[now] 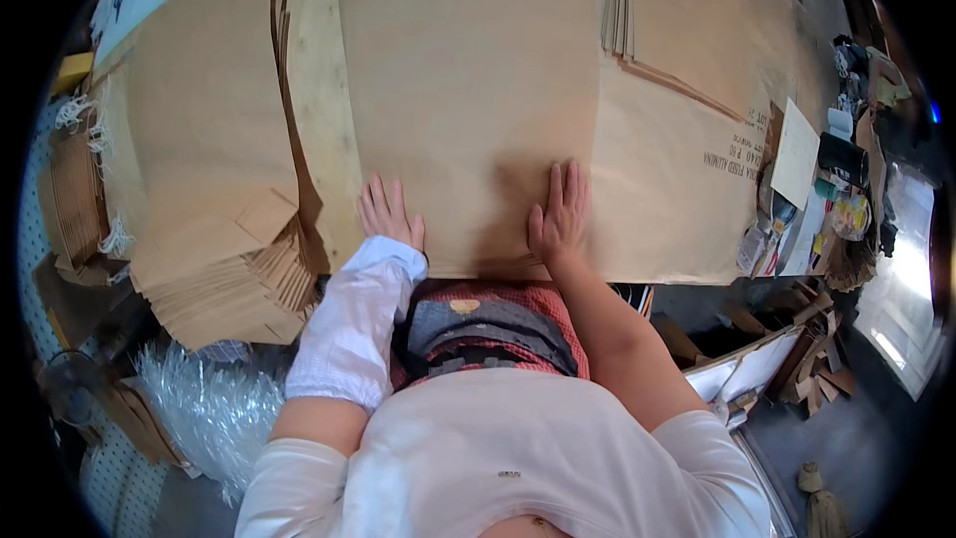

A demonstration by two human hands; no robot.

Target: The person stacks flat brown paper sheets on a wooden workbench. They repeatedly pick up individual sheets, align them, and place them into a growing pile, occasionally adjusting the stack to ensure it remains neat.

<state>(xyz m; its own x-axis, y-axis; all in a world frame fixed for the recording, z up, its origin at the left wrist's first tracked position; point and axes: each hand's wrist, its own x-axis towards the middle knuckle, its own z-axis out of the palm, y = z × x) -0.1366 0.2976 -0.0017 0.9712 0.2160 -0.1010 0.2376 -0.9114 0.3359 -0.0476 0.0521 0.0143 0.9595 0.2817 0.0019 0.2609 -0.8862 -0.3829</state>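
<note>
A long brown kraft paper sheet (468,60) lies in front of me, running from the table's near edge to the far side. My left hand (390,213) rests flat on its left border, fingers spread, with a white sleeve cover on that forearm. On the sheet's right border my right hand (562,211) lies palm down, fingers stretched out and the thumb apart. Neither hand holds anything. Whether there is one sheet or several under my hands, I cannot tell.
To the left is a stack of brown paper (209,110) with fanned folded pieces (234,269) at its near end. More layered paper (687,20) lies at the far right. Papers and small items, including a white card (794,154), crowd the right edge. Clear plastic strips (214,408) hang below left.
</note>
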